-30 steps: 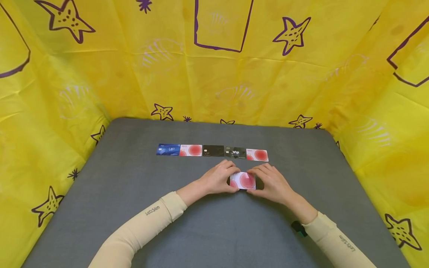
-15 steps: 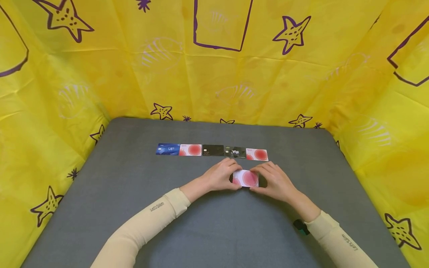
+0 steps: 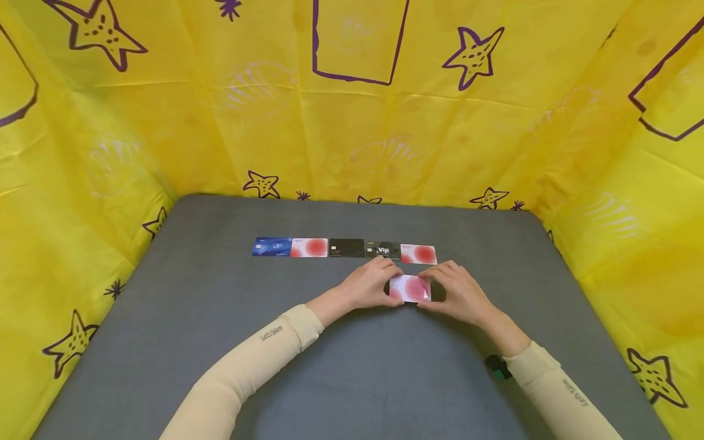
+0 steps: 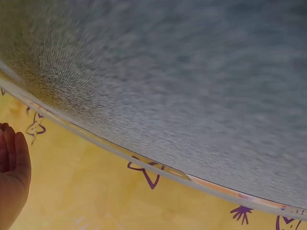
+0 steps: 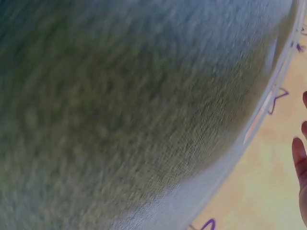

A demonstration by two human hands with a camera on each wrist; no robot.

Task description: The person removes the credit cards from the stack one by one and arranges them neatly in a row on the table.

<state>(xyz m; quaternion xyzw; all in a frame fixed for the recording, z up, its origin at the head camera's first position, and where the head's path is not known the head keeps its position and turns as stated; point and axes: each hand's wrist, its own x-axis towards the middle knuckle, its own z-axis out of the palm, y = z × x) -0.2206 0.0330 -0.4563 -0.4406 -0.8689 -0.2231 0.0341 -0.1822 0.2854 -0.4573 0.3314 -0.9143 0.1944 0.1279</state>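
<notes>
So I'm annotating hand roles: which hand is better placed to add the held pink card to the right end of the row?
Right, probably. The right hand holds the pink card on the side nearer the row's right-end card; the left hand would cross over.

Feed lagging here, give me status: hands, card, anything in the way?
Left hand and right hand both pinch the pink-circle card. Card sits just short of the five-card row. Nothing blocking.
</notes>
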